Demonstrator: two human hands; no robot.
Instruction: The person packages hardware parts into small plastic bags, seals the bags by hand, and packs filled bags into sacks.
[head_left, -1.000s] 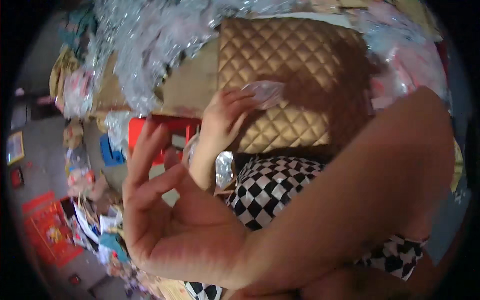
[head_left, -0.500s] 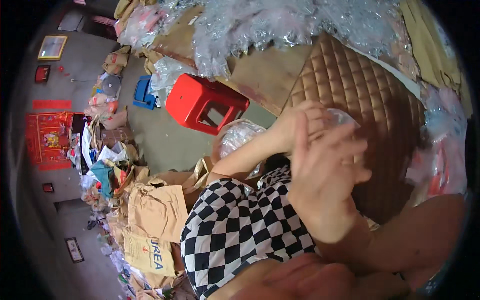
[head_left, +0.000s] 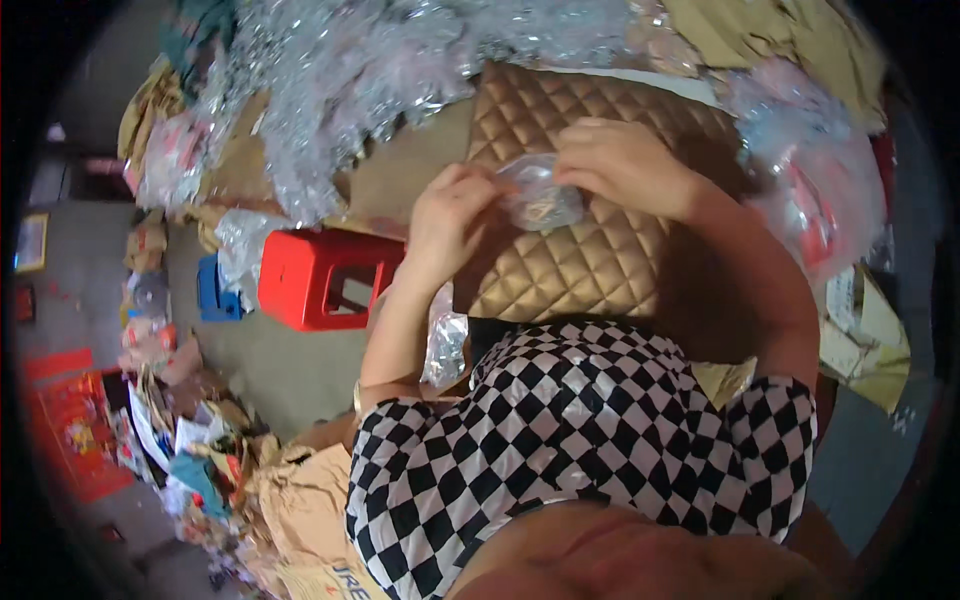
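Note:
Between my two hands is a small clear plastic bag [head_left: 543,205], held over the brown quilted pad [head_left: 590,265]. The fingers of my left hand [head_left: 453,212] are closed on the bag's left edge. On the other side my right hand [head_left: 622,168] pinches its upper right edge. The quilting shows through the clear film; whether anything lies inside I cannot tell.
A big heap of clear plastic packets [head_left: 370,80] covers the table's far side. More bags with pink and red contents [head_left: 805,205] lie at the right. To the left stand a red stool [head_left: 300,280] and a blue stool [head_left: 217,290]; paper sacks [head_left: 305,500] are piled at lower left.
My hands were close together and blurred, overlapping near the bag; now they are apart with the bag stretched between them. The view has turned, so the table sits straighter ahead.

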